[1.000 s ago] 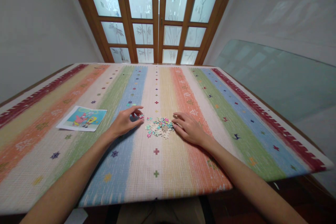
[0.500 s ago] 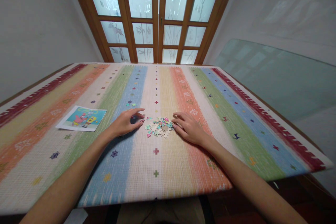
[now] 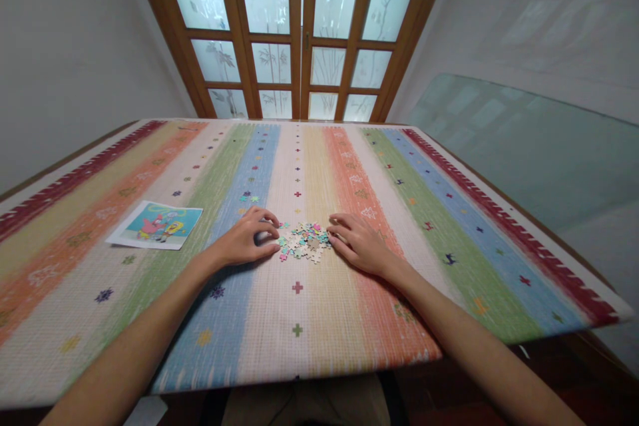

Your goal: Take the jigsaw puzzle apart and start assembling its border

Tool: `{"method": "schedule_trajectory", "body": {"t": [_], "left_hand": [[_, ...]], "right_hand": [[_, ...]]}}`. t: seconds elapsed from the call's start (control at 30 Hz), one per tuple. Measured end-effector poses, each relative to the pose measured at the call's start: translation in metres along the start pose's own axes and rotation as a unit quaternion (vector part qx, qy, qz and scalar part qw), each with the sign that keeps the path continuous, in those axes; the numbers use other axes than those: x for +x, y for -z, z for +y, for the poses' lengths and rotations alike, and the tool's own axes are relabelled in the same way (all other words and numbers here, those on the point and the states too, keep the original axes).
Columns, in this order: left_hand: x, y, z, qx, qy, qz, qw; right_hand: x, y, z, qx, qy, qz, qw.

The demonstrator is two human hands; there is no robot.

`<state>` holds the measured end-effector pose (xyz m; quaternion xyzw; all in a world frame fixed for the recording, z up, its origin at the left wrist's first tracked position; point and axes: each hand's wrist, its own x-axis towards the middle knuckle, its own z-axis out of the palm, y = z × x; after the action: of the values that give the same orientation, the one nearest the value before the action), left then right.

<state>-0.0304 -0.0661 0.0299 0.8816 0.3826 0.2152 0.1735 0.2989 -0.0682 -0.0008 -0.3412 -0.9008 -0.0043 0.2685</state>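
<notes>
Flanking the puzzle pieces [image 3: 302, 243], the left hand [image 3: 243, 238] and right hand [image 3: 364, 246] curve with fingers [image 3: 344, 220] parted.

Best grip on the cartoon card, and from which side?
Probably its right edge, with the left hand coming from the right: the card is thin and lies on the cloth, and that edge faces the hand. Sliding a fingertip under it, thumb on top, should suit a flat sheet.
</notes>
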Motion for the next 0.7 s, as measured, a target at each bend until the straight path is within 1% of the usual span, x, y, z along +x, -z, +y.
{"method": "schedule_trajectory", "body": {"t": [0.33, 0.53, 0.7], "left_hand": [[0.001, 0.0, 0.005, -0.026, -0.002, 0.007, 1.0], [0.001, 0.005, 0.007, -0.062, 0.03, -0.015, 0.998], [0.003, 0.009, 0.007, -0.097, 0.058, -0.002, 0.994]], "right_hand": [[0.001, 0.002, -0.001, -0.002, 0.002, -0.003, 1.0], [0.0, 0.001, 0.0, -0.001, 0.003, -0.005, 1.0], [0.0, 0.002, 0.0, -0.002, 0.004, -0.005, 1.0]]}}
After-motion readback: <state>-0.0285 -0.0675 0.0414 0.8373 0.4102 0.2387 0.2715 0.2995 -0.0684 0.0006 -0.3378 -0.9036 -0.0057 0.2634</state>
